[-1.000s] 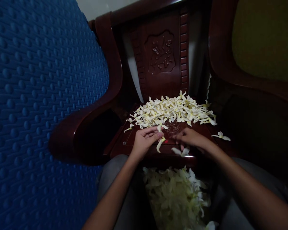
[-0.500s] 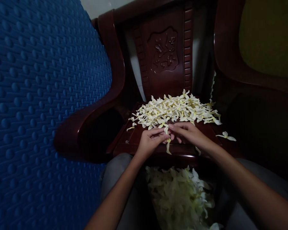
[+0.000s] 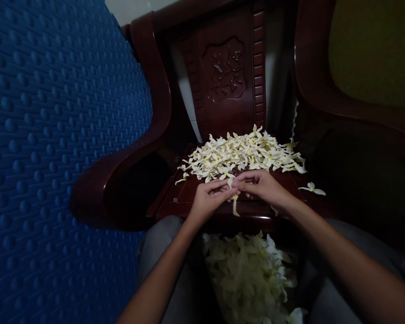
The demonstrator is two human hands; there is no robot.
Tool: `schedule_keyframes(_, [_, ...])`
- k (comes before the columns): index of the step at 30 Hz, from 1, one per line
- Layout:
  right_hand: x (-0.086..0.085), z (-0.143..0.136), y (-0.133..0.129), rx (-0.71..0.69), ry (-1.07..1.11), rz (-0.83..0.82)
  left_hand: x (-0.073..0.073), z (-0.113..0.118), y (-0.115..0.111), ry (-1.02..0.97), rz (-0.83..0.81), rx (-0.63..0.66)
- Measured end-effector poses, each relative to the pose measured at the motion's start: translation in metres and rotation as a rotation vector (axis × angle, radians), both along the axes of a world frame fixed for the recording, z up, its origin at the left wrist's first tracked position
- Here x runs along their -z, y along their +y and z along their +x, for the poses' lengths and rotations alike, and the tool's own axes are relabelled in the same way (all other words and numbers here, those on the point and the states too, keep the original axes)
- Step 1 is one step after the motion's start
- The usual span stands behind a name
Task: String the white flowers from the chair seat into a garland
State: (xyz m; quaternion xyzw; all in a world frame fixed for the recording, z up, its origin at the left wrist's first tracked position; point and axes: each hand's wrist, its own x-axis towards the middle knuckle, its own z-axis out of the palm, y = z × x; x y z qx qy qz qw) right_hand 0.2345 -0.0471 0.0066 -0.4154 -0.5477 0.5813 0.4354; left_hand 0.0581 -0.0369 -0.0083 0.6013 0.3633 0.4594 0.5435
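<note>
Over the front of the dark wooden seat (image 3: 175,209), my left hand (image 3: 207,198) is closed on a white flower (image 3: 236,207) with a yellowish tinge. Part of the flower hangs down below the fingers. My right hand (image 3: 259,185) meets it from the other side, thumb and fingertips pinched on the same flower's upper part. Fingers hide most of the bloom. Just behind the hands lies a broad heap of similar white flowers (image 3: 236,150). A single flower (image 3: 312,188) rests apart on the right, and another (image 3: 181,178) lies at the heap's left edge.
Between my knees, below the seat, is a large mass of white flowers (image 3: 249,274); what holds it is unclear. The chair has a carved backrest (image 3: 224,69) and a curved left armrest (image 3: 97,180). A blue bumpy mat (image 3: 54,135) stands along the left.
My right fingertips have closed in on the upper part of the held flower, covering more of it. The whole view has shifted slightly, while the heap looks the same.
</note>
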Motion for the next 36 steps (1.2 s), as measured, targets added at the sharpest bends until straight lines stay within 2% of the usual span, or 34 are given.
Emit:
schedule_keyframes(11, [0.006, -0.001, 0.001, 0.022, 0.069, -0.028, 0.000, 0.000, -0.002, 0.003, 0.018, -0.015])
schedule_keyframes(18, [0.007, 0.000, 0.001, -0.012, 0.058, -0.141, 0.002, -0.001, -0.003, 0.059, 0.016, 0.017])
schedule_keyframes(29, [0.008, 0.002, 0.002, -0.033, 0.072, -0.092, -0.005, 0.000, -0.004, 0.075, 0.051, 0.029])
schedule_keyframes(32, [0.004, 0.003, 0.003, 0.015, 0.075, -0.063, -0.007, 0.002, -0.004, 0.059, 0.016, -0.048])
schedule_keyframes(36, [0.001, 0.009, 0.003, 0.120, 0.079, -0.031, -0.008, -0.006, 0.004, 0.016, 0.037, -0.314])
